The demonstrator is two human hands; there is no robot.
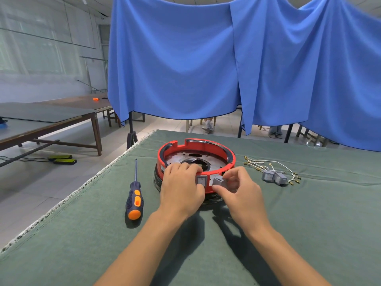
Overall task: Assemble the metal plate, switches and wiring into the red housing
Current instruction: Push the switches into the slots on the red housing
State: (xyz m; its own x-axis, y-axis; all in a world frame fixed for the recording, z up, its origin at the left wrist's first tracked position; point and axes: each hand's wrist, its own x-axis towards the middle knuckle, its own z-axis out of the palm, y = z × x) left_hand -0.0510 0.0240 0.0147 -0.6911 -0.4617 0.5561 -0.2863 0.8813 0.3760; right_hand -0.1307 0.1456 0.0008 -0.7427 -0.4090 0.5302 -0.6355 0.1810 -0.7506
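While left hand [181, 186] grips red housing [195, 153], right hand [237, 188] fingers pinch second switch [219, 180], half-seated; next: press flush.

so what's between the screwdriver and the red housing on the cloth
Nothing: in the head view, bare green cloth separates the blue-and-orange-handled screwdriver from the round red plastic housing.

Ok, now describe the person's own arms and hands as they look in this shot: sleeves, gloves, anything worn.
Both forearms are bare from the bottom edge of the picture up to the wrists; no sleeve shows. The left hand and the right hand wear no gloves. No watch, ring, bracelet or marking can be seen on either.
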